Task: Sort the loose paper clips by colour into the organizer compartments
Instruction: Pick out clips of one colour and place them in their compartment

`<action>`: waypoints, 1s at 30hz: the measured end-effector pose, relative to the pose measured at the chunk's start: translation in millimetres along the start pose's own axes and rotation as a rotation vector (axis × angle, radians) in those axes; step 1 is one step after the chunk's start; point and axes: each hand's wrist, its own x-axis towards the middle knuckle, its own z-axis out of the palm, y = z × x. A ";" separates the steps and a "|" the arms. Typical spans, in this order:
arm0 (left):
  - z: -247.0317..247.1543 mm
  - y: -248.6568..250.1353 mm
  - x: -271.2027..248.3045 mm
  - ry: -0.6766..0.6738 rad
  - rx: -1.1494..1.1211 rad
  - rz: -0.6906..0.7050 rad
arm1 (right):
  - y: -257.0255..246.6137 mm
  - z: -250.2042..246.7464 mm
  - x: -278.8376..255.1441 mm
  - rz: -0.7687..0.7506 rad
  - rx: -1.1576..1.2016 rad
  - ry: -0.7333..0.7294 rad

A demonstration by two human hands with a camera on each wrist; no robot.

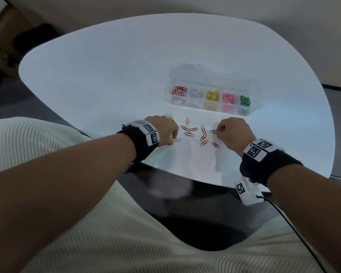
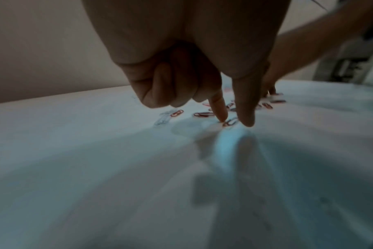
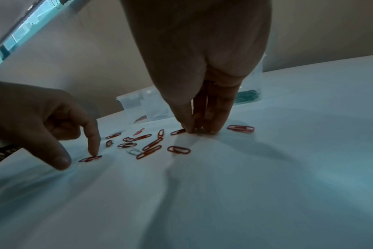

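- The left hand hovered low over the white bench, its index tip pressing one end of a red clip that lay flat with its long axis running left to right; the thumb pointed down just beside it and the other fingers were curled into the palm.
- The right hand had its fingers bunched together, tips down on the bench, touching the end of another red clip, also lying left to right; whether they had actually pinched it I could not tell.
- Between the hands lay the loose paper clips, thin red wire loops pointing every which way, with one pale clip among them.
- Only the right wrist view showed one more red clip to the right of the right hand's fingertips; the head view hid it.
- Farther back stood the clear organizer, its long axis left to right, compartments holding red, white, yellow, pink and green clips in that order.
- Only the head view showed all five colours.
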 end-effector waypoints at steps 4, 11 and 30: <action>-1.5 4.1 -1.1 0.023 0.034 -0.010 | 0.4 -1.3 -4.8 0.080 0.016 -0.085; -12.8 21.8 -6.4 0.032 -0.185 -0.114 | -1.3 -1.7 -10.0 0.138 0.012 -0.077; -54.7 48.7 -12.2 0.178 -1.376 -0.035 | 7.8 -6.6 -40.1 0.263 1.134 -0.089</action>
